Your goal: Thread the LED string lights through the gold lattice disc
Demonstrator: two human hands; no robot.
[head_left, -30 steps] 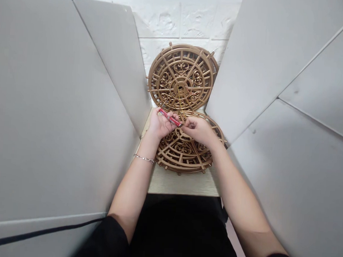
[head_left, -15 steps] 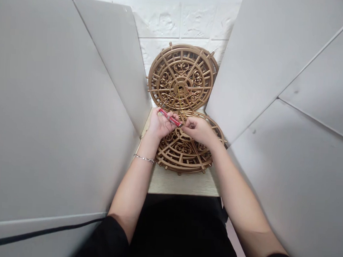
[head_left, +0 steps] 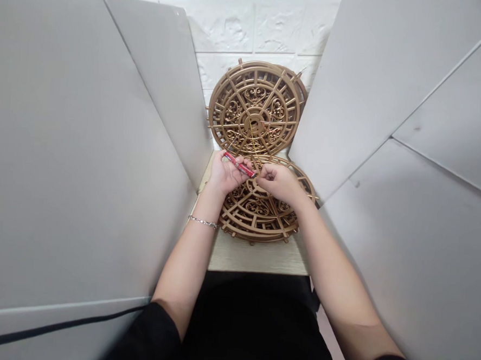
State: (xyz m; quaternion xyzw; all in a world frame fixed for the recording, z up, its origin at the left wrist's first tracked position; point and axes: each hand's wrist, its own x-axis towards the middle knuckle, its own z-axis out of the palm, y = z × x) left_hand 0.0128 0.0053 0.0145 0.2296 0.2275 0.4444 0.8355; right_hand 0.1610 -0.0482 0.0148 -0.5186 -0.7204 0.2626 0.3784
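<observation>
My left hand (head_left: 224,176) is closed round a thin red tool (head_left: 238,164) that slants down to the right toward my other hand. My right hand (head_left: 280,183) is curled in a pinch beside the tool's tip; what it pinches is too small to name. A thin yellow wire (head_left: 252,141) rises from between my hands. Both hands hover over a gold ornate round grille (head_left: 258,216) lying flat on the light wooden table (head_left: 256,257). A silver bracelet (head_left: 202,221) circles my left wrist.
Behind the flat grille, more gold round grilles (head_left: 255,107) lean upright against the white brick wall (head_left: 253,28). Grey partition panels close in on the left (head_left: 83,154) and the right (head_left: 397,157), leaving a narrow strip of table between them.
</observation>
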